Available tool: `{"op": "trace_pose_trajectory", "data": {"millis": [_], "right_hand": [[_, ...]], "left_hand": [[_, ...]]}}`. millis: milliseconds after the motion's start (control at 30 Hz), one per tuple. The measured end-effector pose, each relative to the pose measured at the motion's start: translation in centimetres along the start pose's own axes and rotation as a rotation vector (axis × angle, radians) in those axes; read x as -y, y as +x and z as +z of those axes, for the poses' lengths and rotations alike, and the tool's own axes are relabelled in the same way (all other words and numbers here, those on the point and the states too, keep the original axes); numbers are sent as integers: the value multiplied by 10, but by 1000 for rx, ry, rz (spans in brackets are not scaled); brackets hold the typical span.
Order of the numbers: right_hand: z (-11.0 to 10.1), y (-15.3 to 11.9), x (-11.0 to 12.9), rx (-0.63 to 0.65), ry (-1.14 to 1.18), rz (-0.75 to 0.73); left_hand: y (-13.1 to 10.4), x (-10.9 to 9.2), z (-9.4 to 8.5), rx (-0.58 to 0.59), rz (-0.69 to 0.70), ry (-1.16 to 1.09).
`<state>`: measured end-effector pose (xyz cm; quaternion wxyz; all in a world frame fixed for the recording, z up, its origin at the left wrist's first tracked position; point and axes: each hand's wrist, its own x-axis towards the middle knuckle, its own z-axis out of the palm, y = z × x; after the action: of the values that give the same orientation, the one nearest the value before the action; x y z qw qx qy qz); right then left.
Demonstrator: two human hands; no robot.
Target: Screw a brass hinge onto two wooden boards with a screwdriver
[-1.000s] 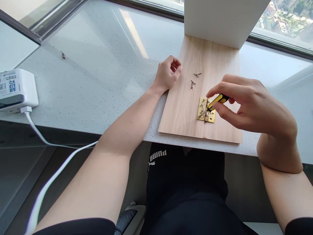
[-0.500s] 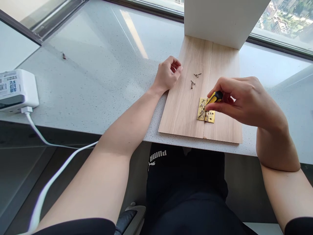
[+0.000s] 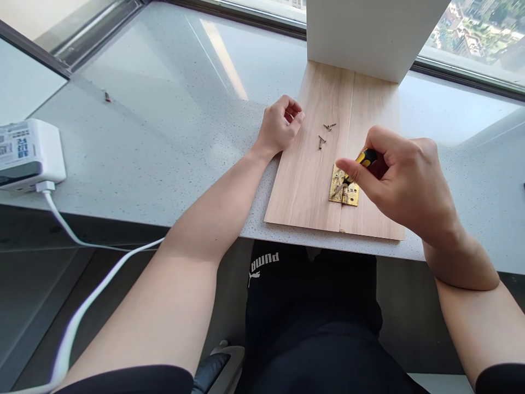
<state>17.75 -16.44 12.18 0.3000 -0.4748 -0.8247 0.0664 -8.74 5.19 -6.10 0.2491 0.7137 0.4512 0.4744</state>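
My right hand (image 3: 404,183) is wrapped around a yellow-and-black screwdriver (image 3: 368,158), its thumb lifted and stretched along the handle. The slanted shaft reaches down to the lower left corner of a brass hinge (image 3: 349,198). That hinge lies opened flat across the seam between two wood-grain boards (image 3: 301,191). Whether a screw sits under the tip is too small to tell. My left hand (image 3: 281,125) rests at the boards' left edge with its fingers curled in and nothing visible in them. Several loose screws (image 3: 322,142) lie on the left board above the hinge.
The boards lie on a speckled white countertop (image 3: 164,137) by the windows, with a white panel (image 3: 369,38) standing at their far end. A single screw (image 3: 107,96) lies far left. A white charger (image 3: 33,153) with a cable (image 3: 65,221) sits at the left edge.
My right hand has turned around the screwdriver, and its thumb has come up off the lower handle. The screwdriver tip stays on the hinge's lower left corner. My left hand has not moved.
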Motion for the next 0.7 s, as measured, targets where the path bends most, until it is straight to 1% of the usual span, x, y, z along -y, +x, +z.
{"op": "trace_pose_trajectory", "data": {"millis": [100, 167, 233, 333, 433, 500, 600, 700], "right_hand": [[1, 0, -5, 4, -92, -11], [-1, 1, -9, 42, -113, -50], [-6, 2, -12, 142, -60, -96], [-18, 4, -13, 307, 68, -165], [-30, 10, -15, 422, 138, -218], [-34, 15, -19, 470, 171, -236], [-32, 20, -26, 464, 207, -260], [-26, 20, -29, 369, 160, -282]], "left_hand": [[0, 0, 0, -2, 11, -12], [0, -2, -1, 3, 7, -12], [-1, -4, -1, 9, -1, -6], [-2, -6, -1, -5, -6, -4], [-3, -8, -1, -12, -13, -2], [-3, -9, -2, -3, -22, 9], [-2, -10, -2, 14, -42, 35], [-1, -10, -3, 34, -58, 47]]}}
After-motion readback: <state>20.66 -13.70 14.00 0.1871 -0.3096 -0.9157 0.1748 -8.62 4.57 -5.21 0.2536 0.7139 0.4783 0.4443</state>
